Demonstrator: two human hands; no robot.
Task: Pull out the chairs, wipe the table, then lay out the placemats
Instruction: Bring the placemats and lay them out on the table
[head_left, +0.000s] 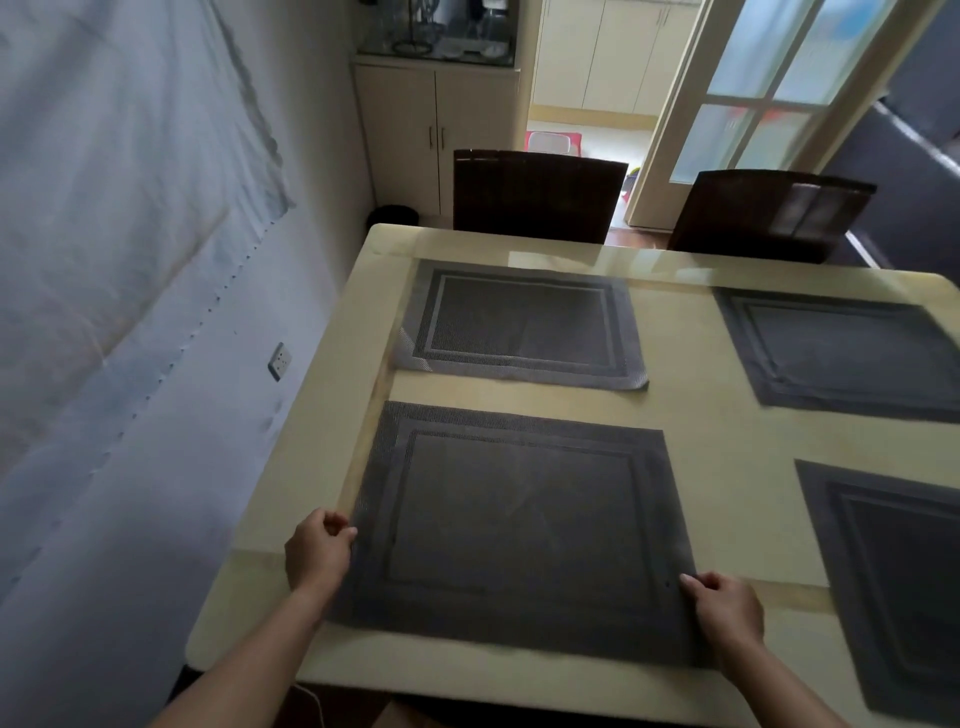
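Head view of a pale, glossy bench (691, 415) carrying four dark woven placemats, each with a lighter framed border. The near-left placemat (519, 535) lies flat at the bench's near edge, one side running along the left border strip of the top. The left hand (317, 553) pinches its left edge, fingers curled and thumb on the weave; the right hand (727, 613) pinches its right edge close to the near corner in the same way, so both hands have hold of this one mat. The far-left placemat (519, 325) lies just beyond it, apart by a strip of bare top, with its near-right corner slightly lifted. The far-right placemat (852, 353) and the near-right placemat (904, 587) lie flat toward the right and are cut off by the frame. Two dark chairs, the left chair (535, 195) and the right chair (769, 213), stand close behind the far edge, the backs of both rising above it. Containers: a cream cabinet (436, 130) against the far wall has both lower doors closed, and its glazed upper section holds glassware too indistinct to identify. A small dark bin (395, 214) sits on the floor beside it, its contents hidden. A wall socket (280, 361) is set in the left wall, and a glass-paned door (753, 93) stands behind the chairs.
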